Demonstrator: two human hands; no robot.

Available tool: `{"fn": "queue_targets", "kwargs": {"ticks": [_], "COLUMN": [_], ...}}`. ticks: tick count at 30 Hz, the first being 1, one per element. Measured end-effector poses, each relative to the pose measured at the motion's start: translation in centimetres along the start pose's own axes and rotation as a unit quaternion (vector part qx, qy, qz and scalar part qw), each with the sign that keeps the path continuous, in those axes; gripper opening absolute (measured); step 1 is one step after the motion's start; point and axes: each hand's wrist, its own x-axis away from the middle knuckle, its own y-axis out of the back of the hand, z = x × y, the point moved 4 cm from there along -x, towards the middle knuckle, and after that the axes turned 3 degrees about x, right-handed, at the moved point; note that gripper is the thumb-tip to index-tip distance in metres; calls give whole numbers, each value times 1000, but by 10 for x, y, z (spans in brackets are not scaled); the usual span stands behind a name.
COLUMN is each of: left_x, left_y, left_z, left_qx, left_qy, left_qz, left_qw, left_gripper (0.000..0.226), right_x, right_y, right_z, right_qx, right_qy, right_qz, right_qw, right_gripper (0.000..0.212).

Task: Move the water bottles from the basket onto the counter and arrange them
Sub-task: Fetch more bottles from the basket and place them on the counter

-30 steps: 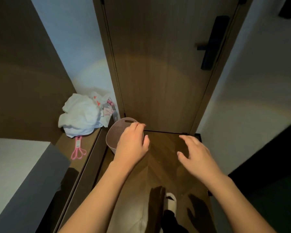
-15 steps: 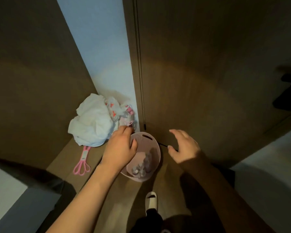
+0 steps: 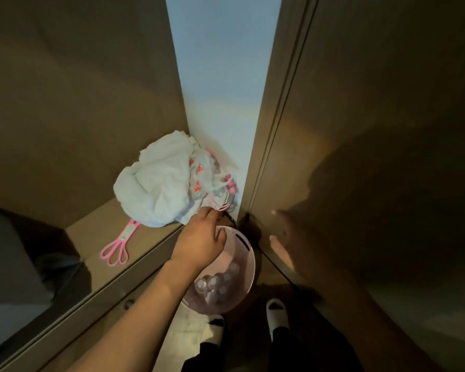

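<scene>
Left hand [image 3: 199,244] grip: fingers curled over the basket [image 3: 246,275] near rim; whether it grips the rim I can't tell. Bottles [image 3: 216,283] stand caps-up inside, directly below and just right of that hand, so the reach is straight down. Right hand [image 3: 287,237] spread wide, in shadow beside the far rim, holding nothing. Surface [image 3: 91,237] lies left, above the basket.

Round pink basket [image 3: 246,260], slotted near the rim, upright on the floor just beside the counter [image 3: 91,232] edge. Several small clear water bottles [image 3: 217,284] inside, capped, seemingly upright, clustered at the bottom; exact count unclear in dim light.
</scene>
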Motion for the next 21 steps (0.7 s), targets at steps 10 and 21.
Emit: {"fn": "queue_targets", "kwargs": {"ticks": [10,21], "left_x": [57,40], "left_y": [-50,-230], "left_z": [32,200], "left_qx": [2,68], "left_qy": [283,404], "left_qz": [-36,87], "left_qw": [959,908], "left_gripper": [38,34], "right_x": [-99,-189], "right_y": [-78,-311], "right_z": [-14,-33], "right_qx": [111,190], "right_qy": [221,240], "right_qz": [214,302], "right_qw": [945,903], "right_gripper": [51,47]}}
